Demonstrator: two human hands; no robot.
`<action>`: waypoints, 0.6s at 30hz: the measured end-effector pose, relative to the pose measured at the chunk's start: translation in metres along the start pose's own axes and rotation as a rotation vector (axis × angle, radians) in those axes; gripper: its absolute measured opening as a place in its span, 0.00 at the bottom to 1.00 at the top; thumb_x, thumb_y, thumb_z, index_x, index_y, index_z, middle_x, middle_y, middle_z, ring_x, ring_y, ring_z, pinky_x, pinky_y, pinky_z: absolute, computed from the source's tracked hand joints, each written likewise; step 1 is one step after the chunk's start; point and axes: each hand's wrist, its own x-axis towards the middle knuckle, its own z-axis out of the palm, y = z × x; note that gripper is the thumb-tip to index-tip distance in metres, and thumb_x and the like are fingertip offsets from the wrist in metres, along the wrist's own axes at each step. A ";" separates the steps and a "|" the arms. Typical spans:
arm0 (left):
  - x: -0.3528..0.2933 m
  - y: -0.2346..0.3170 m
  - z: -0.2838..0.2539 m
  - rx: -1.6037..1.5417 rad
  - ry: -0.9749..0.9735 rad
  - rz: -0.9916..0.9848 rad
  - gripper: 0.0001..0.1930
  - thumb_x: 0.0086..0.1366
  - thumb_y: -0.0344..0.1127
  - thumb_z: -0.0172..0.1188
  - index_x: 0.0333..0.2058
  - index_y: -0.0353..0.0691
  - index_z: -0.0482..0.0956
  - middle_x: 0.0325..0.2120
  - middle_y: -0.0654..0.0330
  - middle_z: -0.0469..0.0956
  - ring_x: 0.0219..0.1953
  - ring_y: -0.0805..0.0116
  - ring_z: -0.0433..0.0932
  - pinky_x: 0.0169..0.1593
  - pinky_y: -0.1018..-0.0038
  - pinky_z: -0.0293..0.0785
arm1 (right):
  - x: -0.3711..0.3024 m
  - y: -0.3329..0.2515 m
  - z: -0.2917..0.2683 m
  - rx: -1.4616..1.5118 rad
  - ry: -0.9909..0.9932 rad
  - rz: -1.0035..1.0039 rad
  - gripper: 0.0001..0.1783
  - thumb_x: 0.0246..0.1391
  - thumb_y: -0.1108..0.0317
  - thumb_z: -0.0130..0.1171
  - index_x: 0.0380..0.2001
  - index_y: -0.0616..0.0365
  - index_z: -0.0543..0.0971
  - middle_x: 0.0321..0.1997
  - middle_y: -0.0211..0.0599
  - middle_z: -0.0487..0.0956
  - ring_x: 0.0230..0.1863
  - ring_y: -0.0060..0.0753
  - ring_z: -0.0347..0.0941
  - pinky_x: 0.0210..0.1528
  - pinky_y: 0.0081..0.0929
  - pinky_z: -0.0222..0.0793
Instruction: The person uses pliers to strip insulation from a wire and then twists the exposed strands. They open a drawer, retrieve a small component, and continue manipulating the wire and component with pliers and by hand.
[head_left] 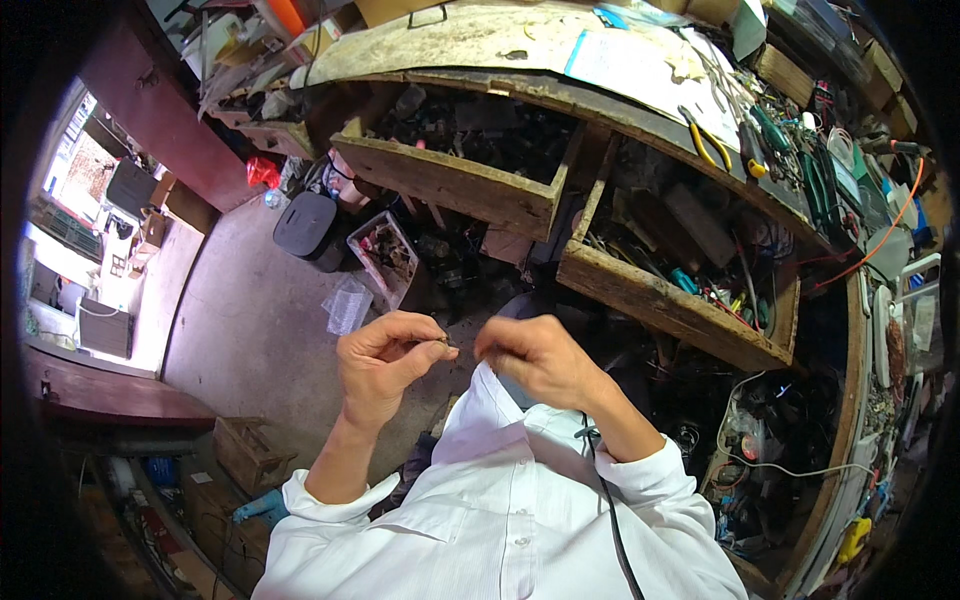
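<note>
In front of my white shirt (470, 500) both hands are raised close together, a small gap between them. My left hand (385, 360) pinches thumb and forefinger together on something tiny and dark, too small to name. My right hand (540, 360) is curled, its fingertips smeared by motion and pointing at the left hand. Whether the right fingers hold anything is hidden. Beyond the hands are two pulled-out wooden drawers, the left drawer (450, 185) with dark small parts and the right drawer (680, 310) with tools and blocks.
The cluttered workbench (440, 50) carries papers, yellow-handled pliers (708, 145) and several tools at right. Below stand a dark lidded bin (306, 228) and an open box of scraps (385, 250). Clear plastic wrap (348, 306) lies on the floor. A wooden crate (250, 452) sits lower left.
</note>
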 end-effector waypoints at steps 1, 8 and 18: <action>0.001 -0.001 0.000 0.040 0.024 0.018 0.08 0.61 0.15 0.69 0.39 0.28 0.85 0.39 0.53 0.84 0.38 0.68 0.86 0.45 0.75 0.85 | -0.001 -0.001 -0.001 -0.032 -0.104 -0.033 0.06 0.61 0.71 0.60 0.37 0.63 0.79 0.30 0.47 0.81 0.32 0.44 0.81 0.35 0.39 0.74; 0.002 0.006 0.010 0.339 0.023 0.084 0.07 0.62 0.19 0.70 0.39 0.30 0.87 0.39 0.56 0.85 0.36 0.74 0.84 0.40 0.82 0.79 | 0.009 -0.018 0.010 0.125 0.153 -0.110 0.13 0.60 0.69 0.66 0.43 0.68 0.79 0.36 0.44 0.85 0.43 0.41 0.85 0.47 0.32 0.81; 0.000 0.007 0.012 0.752 -0.028 0.238 0.06 0.60 0.19 0.70 0.37 0.31 0.87 0.38 0.59 0.86 0.36 0.74 0.84 0.38 0.80 0.80 | 0.008 -0.023 0.022 -0.154 0.314 -0.133 0.05 0.58 0.75 0.64 0.34 0.65 0.78 0.28 0.47 0.78 0.27 0.47 0.78 0.28 0.35 0.70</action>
